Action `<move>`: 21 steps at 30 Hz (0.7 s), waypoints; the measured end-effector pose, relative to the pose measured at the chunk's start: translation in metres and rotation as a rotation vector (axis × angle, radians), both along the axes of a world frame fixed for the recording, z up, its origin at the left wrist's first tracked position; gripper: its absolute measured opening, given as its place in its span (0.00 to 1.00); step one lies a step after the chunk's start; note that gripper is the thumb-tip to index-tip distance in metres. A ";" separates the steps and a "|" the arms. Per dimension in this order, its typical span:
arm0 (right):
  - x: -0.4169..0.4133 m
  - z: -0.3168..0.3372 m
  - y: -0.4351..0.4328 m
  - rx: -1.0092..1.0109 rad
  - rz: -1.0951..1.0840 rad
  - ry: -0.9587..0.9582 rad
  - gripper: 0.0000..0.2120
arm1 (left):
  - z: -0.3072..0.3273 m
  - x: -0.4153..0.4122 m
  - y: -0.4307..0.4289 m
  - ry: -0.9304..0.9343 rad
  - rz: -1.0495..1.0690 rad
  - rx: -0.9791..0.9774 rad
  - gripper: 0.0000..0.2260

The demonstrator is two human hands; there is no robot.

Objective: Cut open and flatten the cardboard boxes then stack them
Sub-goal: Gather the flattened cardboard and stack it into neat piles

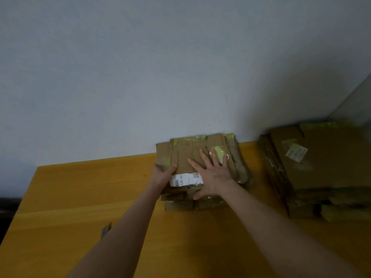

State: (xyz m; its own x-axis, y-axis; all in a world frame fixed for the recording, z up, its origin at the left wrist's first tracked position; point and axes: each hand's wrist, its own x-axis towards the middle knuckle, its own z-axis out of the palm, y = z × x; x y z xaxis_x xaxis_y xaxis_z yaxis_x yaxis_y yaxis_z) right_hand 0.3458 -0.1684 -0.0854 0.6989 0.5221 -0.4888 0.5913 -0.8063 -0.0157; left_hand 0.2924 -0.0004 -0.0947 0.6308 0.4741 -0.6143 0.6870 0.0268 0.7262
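Right hand (214,175) flat | left hand (162,174) gripping edge | creased, flattened cardboard stack (184,155)

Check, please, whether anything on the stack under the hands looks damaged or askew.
The white shipping label on the small cardboard stack is crumpled and torn at its right end, and the stack's near edges lie ragged and uneven.
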 end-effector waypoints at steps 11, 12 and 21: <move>0.018 0.018 -0.096 -0.024 -0.093 -0.007 0.60 | -0.001 0.022 -0.082 -0.006 -0.107 -0.040 0.40; 0.019 0.020 -0.098 -0.012 -0.083 0.011 0.60 | 0.000 0.025 -0.083 0.000 -0.121 0.050 0.42; 0.011 0.026 -0.139 0.050 -0.069 -0.159 0.64 | 0.036 0.013 -0.155 -0.025 -1.229 1.099 0.55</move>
